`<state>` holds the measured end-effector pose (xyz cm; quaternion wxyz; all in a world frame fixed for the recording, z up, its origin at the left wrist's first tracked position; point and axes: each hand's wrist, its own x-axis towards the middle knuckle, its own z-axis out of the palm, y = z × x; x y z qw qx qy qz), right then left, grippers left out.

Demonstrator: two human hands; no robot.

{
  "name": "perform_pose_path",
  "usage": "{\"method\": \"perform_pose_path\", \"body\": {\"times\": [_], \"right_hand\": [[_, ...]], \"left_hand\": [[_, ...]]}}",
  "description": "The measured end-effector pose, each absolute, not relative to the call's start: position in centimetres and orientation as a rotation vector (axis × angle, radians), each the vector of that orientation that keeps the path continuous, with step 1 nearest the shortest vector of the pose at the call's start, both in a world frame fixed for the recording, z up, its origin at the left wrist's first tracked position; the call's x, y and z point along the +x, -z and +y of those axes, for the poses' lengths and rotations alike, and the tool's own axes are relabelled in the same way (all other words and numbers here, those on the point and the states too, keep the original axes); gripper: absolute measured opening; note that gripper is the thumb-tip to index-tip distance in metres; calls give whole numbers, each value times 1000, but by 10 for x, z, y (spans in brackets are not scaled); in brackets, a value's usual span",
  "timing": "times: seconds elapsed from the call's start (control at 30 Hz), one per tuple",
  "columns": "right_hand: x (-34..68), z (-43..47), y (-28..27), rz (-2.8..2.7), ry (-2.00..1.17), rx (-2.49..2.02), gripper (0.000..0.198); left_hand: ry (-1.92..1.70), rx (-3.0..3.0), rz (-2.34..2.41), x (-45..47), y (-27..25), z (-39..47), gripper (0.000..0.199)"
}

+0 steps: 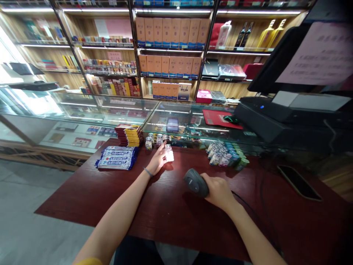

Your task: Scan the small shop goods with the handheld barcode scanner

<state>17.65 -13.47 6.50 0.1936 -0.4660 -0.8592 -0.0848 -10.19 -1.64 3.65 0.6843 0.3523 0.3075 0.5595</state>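
Head view: left hand fingers hold a small clear glass jar near the tabletop's far edge; right hand grips a black handheld scanner, aimed toward it.

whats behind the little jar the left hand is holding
Behind the small jar in the left hand stand three more small jars against the glass counter. The hand covers the jar's left side.

Bright shelf strips, window glare, warped edges
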Motion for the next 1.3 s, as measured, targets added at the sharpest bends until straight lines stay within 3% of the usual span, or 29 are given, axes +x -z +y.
{"method": "perform_pose_path", "body": {"times": [0.2, 0.37, 0.73, 1.03, 1.3], "right_hand": [[180, -134, -66, -2305, 280, -1268, 45], [184, -131, -64, -2215, 316, -1289, 42], [209, -124, -54, -1754, 319, -1483, 45], [243, -123, -78, -1391, 296, -1565, 36], [271, -124, -86, -1114, 213, -1487, 33]], "left_hand": [[-1249, 780, 632, -107, -37, -20, 70], [-1160, 722, 530, -112, -43, -26, 51], [-1246, 834, 588, -98, -44, -27, 64], [-1262, 1318, 749, -53, -49, -30, 55], [-1217, 1544, 725, 42, -54, -38, 45]]}}
